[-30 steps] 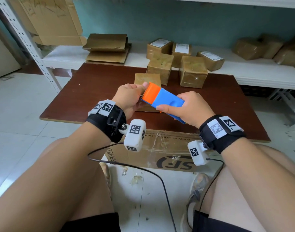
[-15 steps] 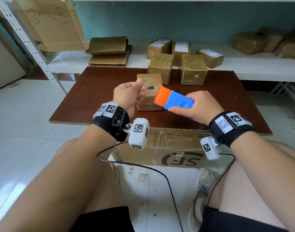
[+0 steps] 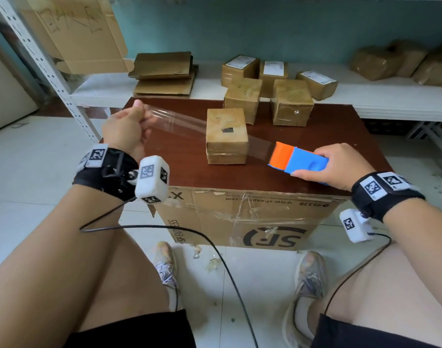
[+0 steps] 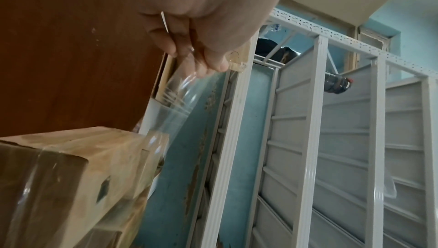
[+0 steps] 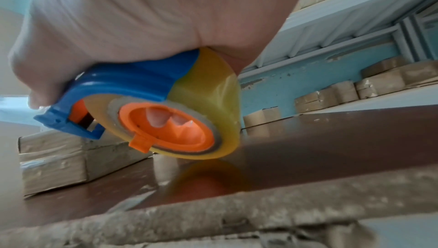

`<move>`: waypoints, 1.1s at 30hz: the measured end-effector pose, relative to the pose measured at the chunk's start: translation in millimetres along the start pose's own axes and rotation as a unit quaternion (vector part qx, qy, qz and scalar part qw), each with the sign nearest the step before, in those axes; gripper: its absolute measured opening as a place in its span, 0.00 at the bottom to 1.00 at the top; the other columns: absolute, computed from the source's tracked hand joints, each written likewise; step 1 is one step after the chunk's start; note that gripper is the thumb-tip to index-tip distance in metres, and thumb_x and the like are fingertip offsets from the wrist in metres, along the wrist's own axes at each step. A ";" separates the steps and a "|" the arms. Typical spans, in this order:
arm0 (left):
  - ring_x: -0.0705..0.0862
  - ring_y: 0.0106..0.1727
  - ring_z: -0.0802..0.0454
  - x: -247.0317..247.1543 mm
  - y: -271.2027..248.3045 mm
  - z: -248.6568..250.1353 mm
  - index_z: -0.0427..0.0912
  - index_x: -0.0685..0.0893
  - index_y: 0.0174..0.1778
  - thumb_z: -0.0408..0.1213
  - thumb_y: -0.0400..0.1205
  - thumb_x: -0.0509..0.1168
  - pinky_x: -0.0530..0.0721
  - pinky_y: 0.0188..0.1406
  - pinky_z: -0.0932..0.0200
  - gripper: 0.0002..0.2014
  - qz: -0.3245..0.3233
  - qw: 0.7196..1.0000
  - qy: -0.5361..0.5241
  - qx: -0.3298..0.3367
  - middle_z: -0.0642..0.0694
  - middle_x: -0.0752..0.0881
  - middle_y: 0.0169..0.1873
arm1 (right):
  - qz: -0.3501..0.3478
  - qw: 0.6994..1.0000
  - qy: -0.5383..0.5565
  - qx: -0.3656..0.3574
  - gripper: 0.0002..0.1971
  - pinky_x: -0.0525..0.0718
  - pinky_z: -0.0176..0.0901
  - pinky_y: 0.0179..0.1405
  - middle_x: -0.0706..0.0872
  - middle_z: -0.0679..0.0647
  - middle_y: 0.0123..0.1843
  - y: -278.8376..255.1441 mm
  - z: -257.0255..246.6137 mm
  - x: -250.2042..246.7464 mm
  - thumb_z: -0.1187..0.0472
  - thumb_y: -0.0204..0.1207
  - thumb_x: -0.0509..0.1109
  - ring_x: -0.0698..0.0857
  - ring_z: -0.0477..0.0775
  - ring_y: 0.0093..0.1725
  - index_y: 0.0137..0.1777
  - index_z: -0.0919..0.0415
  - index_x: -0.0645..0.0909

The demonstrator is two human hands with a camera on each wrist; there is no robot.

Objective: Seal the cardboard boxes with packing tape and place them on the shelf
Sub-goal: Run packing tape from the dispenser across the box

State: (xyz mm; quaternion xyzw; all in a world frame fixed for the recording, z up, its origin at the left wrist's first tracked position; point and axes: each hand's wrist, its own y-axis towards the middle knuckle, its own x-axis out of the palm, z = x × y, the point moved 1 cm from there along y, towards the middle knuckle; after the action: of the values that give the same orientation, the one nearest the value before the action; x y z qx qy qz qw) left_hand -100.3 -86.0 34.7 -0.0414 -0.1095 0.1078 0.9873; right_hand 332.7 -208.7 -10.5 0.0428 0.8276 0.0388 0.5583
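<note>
Storeroom setting: white tiled floor (image 3: 39,197), teal wall, a white shelf (image 3: 390,96) running behind a dark brown table (image 3: 177,172) that sits on a printed carton (image 3: 240,222).

Item 1, far left: flattened cardboard sheets (image 3: 162,74) stacked on the shelf, beyond the table's back-left corner.

Item 2: your left hand (image 3: 126,126), raised over the table's left edge. Its grip is closed, fingertips pinching the free end of the clear tape (image 3: 179,121); the left wrist view shows the film crumpled at your fingers (image 4: 189,53).

Item 3: the tape strip itself, stretched taut from your left hand across and above the nearest box to the dispenser at right.

Item 4: small cardboard box (image 3: 226,136), centre of the table, lying under the strip; whether the tape touches its top cannot be told. Two similar boxes (image 3: 291,101) stand at the back edge, with three labelled parcels (image 3: 272,71) on the shelf behind them.

Item 5: blue and orange tape dispenser (image 3: 297,159), near the table's front-right corner, just above the surface. Your right hand (image 3: 340,167) has its grip wrapped around the blue body; the right wrist view shows the yellowish tape roll (image 5: 213,102) inside.

Item 6, far right: wrapped brown parcels (image 3: 390,61) on the shelf.
</note>
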 end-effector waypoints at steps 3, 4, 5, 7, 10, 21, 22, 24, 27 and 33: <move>0.92 0.42 0.61 -6.8 -5.2 2.9 0.46 0.88 0.50 0.45 0.92 0.68 0.83 0.38 0.68 0.09 -0.026 0.999 0.020 0.004 0.53 0.93 0.39 | 0.010 1.000 -0.011 0.017 0.38 0.71 0.53 0.30 0.78 0.55 0.24 -6.3 6.2 -1.5 0.21 0.61 0.77 0.78 0.60 0.29 0.27 0.59 0.74; 0.93 0.44 0.60 -6.5 -8.2 3.2 0.46 0.89 0.50 0.45 0.92 0.68 0.84 0.40 0.67 0.09 -0.035 0.999 0.022 0.010 0.52 0.93 0.39 | 0.013 0.999 -0.018 0.024 0.38 0.72 0.54 0.30 0.78 0.56 0.25 -7.5 5.5 -1.2 0.21 0.62 0.77 0.79 0.60 0.29 0.28 0.60 0.75; 0.93 0.46 0.59 -5.1 -11.5 4.2 0.45 0.89 0.51 0.45 0.92 0.69 0.85 0.42 0.67 0.09 -0.042 0.999 0.022 0.020 0.52 0.94 0.40 | 0.017 0.999 -0.024 0.031 0.38 0.71 0.54 0.30 0.78 0.57 0.25 -7.6 4.2 -0.4 0.21 0.63 0.76 0.79 0.60 0.30 0.29 0.61 0.75; 0.94 0.48 0.58 -2.7 -17.7 7.9 0.46 0.90 0.51 0.45 0.91 0.69 0.85 0.45 0.64 0.08 -0.043 0.998 0.016 0.050 0.52 0.94 0.42 | 0.025 0.998 -0.037 0.044 0.38 0.69 0.52 0.30 0.78 0.57 0.26 -6.9 -1.6 1.7 0.22 0.65 0.75 0.79 0.60 0.30 0.29 0.61 0.74; 0.94 0.49 0.57 2.6 -25.9 12.0 0.47 0.91 0.51 0.45 0.91 0.70 0.87 0.46 0.63 0.09 -0.044 0.994 0.010 0.095 0.52 0.94 0.43 | 0.039 0.995 -0.059 0.073 0.39 0.66 0.49 0.28 0.77 0.56 0.26 -3.2 -13.9 2.5 0.22 0.69 0.73 0.78 0.58 0.30 0.28 0.60 0.71; 0.95 0.49 0.43 34.8 -62.0 7.5 0.47 0.94 0.45 0.47 0.87 0.75 0.89 0.52 0.53 0.09 -0.070 0.975 -0.013 0.210 0.42 0.94 0.44 | 0.000 0.974 -0.145 0.174 0.42 0.73 0.47 0.30 0.84 0.54 0.38 28.9 -41.8 20.8 0.12 0.69 0.61 0.82 0.56 0.36 0.40 0.56 0.79; 0.95 0.49 0.42 38.1 -66.5 6.4 0.45 0.94 0.47 0.46 0.86 0.76 0.89 0.52 0.53 0.09 -0.077 0.972 -0.009 0.223 0.41 0.94 0.44 | 0.000 0.971 -0.156 0.180 0.42 0.74 0.47 0.31 0.84 0.54 0.38 31.6 -44.2 22.9 0.12 0.69 0.60 0.82 0.56 0.36 0.40 0.56 0.79; 0.94 0.47 0.39 44.5 -74.4 3.6 0.39 0.94 0.49 0.44 0.86 0.77 0.91 0.52 0.50 0.10 -0.096 0.963 0.011 0.252 0.38 0.94 0.42 | 0.000 0.968 -0.163 0.193 0.41 0.73 0.46 0.31 0.84 0.55 0.38 37.0 -49.0 27.6 0.14 0.71 0.61 0.82 0.56 0.35 0.40 0.57 0.80; 0.94 0.45 0.32 53.5 -82.1 0.1 0.34 0.94 0.46 0.43 0.86 0.78 0.92 0.55 0.40 0.13 -0.125 0.946 0.051 0.293 0.35 0.94 0.40 | 0.011 0.964 -0.159 0.213 0.39 0.72 0.47 0.32 0.83 0.55 0.36 44.5 -55.5 35.5 0.18 0.76 0.60 0.79 0.55 0.32 0.39 0.58 0.79; 0.94 0.43 0.44 66.5 -95.4 -2.5 0.34 0.95 0.39 0.45 0.88 0.74 0.92 0.56 0.36 0.19 -0.145 0.933 0.098 0.314 0.43 0.94 0.36 | 0.025 0.961 -0.148 0.232 0.38 0.70 0.47 0.33 0.82 0.56 0.36 60.4 -54.5 40.1 0.19 0.80 0.58 0.78 0.57 0.32 0.40 0.59 0.78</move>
State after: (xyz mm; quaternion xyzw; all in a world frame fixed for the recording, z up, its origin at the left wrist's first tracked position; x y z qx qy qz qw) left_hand -17.0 -164.3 56.1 0.2770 0.0223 -0.0119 0.9606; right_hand 268.8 -145.1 -20.4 0.1967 0.7208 -0.1471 0.6482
